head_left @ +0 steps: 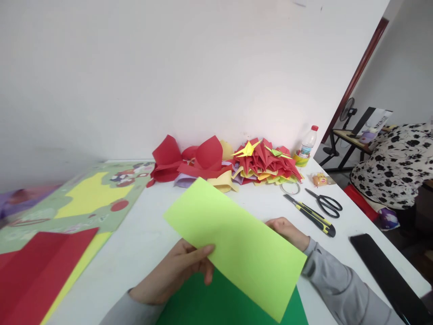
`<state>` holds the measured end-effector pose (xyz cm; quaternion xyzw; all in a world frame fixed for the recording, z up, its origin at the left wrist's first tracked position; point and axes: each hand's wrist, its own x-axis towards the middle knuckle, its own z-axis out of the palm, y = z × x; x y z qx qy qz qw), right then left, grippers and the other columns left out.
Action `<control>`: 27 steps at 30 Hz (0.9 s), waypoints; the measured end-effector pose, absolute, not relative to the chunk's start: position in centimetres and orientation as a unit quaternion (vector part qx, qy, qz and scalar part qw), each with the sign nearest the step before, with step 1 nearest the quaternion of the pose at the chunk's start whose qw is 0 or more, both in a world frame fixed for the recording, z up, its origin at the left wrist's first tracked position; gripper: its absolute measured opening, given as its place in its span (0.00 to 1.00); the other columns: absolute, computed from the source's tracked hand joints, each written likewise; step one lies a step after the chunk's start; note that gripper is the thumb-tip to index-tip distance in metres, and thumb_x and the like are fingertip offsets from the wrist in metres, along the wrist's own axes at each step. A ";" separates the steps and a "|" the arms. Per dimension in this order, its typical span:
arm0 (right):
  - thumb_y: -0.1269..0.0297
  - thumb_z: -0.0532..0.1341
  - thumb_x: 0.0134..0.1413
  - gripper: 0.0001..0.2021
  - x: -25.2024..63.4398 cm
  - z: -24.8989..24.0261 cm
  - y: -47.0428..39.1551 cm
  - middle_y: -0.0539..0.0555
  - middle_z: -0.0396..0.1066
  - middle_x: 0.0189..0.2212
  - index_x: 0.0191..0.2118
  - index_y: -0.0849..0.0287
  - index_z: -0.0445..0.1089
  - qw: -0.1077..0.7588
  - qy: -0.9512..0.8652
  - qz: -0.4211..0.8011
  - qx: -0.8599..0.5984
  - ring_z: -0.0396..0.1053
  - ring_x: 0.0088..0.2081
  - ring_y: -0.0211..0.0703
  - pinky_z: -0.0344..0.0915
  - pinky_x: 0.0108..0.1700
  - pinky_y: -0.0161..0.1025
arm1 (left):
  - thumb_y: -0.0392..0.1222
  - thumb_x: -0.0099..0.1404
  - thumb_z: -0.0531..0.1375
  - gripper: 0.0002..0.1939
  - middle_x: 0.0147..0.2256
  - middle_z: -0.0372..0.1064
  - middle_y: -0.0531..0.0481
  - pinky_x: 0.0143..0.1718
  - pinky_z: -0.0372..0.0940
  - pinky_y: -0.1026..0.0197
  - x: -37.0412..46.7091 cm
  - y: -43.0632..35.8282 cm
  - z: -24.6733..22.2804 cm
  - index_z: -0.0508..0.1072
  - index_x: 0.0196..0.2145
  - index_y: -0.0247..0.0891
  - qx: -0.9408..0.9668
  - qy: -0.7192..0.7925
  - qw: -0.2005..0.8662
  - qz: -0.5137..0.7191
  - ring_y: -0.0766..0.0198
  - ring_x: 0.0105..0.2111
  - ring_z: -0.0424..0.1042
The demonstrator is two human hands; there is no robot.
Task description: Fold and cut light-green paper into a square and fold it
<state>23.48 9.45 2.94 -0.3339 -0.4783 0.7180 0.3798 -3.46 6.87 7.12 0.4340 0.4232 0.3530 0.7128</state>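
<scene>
A light green sheet of paper [237,243] is held up at a slant above the table. My left hand [179,268] pinches its lower left edge, with the thumb on top and the fingers underneath. At the upper right edge my right hand [287,230] grips the sheet, its fingertips partly hidden behind the paper. Under it lies a dark green sheet [216,300], partly covered by my left hand and the light green paper.
Red paper [47,275] and a patterned mat [101,221] lie left. Folded red paper pieces [264,158] stand along the wall. To the right are a bottle [307,146], tape roll [291,188], utility knife [311,215], scissors [326,203] and a black bar [389,275]. A person's patterned clothing [399,162] shows beyond.
</scene>
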 end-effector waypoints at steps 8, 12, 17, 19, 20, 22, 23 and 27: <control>0.49 0.75 0.36 0.24 22.4 2.3 8.6 0.51 0.75 0.23 0.34 0.64 0.78 0.350 -0.454 0.758 -0.311 0.71 0.25 0.36 0.66 0.32 0.34 | 0.51 0.49 0.72 0.19 0.28 0.76 0.48 0.22 0.63 0.64 -2.8 8.2 5.5 0.78 0.34 0.36 0.462 0.421 0.705 0.335 0.67 0.19 0.68; 0.50 0.76 0.33 0.26 21.8 2.8 8.6 0.53 0.77 0.29 0.38 0.64 0.77 0.346 -0.455 0.770 -0.283 0.74 0.30 0.39 0.68 0.39 0.38 | 0.50 0.49 0.72 0.24 0.28 0.75 0.51 0.25 0.65 0.64 -2.6 8.4 5.5 0.76 0.41 0.37 0.450 0.423 0.692 0.373 0.66 0.22 0.70; 0.51 0.76 0.33 0.27 21.5 3.0 8.6 0.53 0.78 0.31 0.39 0.63 0.77 0.363 -0.451 0.765 -0.282 0.74 0.33 0.39 0.67 0.40 0.37 | 0.52 0.49 0.71 0.30 0.28 0.75 0.49 0.29 0.67 0.61 -2.3 8.4 4.8 0.72 0.47 0.35 0.440 0.449 0.663 0.406 0.63 0.25 0.71; 0.50 0.76 0.33 0.27 21.5 2.9 8.6 0.52 0.78 0.30 0.39 0.63 0.77 0.371 -0.449 0.761 -0.286 0.74 0.33 0.39 0.67 0.40 0.37 | 0.53 0.51 0.70 0.29 0.26 0.74 0.50 0.29 0.67 0.60 -2.2 8.4 4.7 0.72 0.46 0.35 0.454 0.451 0.654 0.404 0.62 0.25 0.71; 0.49 0.75 0.34 0.27 21.5 2.9 8.5 0.52 0.78 0.31 0.39 0.63 0.76 0.374 -0.450 0.758 -0.289 0.74 0.33 0.39 0.67 0.41 0.37 | 0.54 0.52 0.69 0.28 0.25 0.74 0.50 0.29 0.67 0.61 -2.2 8.3 4.8 0.72 0.45 0.35 0.467 0.449 0.649 0.400 0.62 0.25 0.71; 0.49 0.75 0.36 0.28 21.4 3.0 8.5 0.53 0.77 0.33 0.41 0.62 0.74 0.384 -0.456 0.747 -0.294 0.74 0.34 0.40 0.67 0.41 0.38 | 0.55 0.54 0.68 0.25 0.24 0.74 0.50 0.29 0.67 0.61 -2.2 8.3 4.8 0.73 0.43 0.35 0.496 0.445 0.634 0.392 0.62 0.25 0.71; 0.49 0.75 0.36 0.28 21.3 3.0 8.5 0.53 0.77 0.34 0.42 0.62 0.73 0.394 -0.461 0.738 -0.296 0.74 0.35 0.41 0.68 0.41 0.39 | 0.54 0.56 0.67 0.23 0.23 0.74 0.50 0.29 0.67 0.61 -2.2 8.2 4.8 0.73 0.42 0.35 0.511 0.443 0.626 0.387 0.62 0.24 0.72; 0.50 0.75 0.34 0.30 20.9 3.0 8.7 0.50 0.75 0.35 0.41 0.56 0.64 0.453 -0.463 0.692 -0.317 0.73 0.35 0.42 0.68 0.40 0.40 | 0.54 0.57 0.66 0.19 0.25 0.74 0.51 0.30 0.68 0.61 -2.6 8.3 4.6 0.73 0.40 0.37 0.522 0.447 0.602 0.407 0.62 0.25 0.72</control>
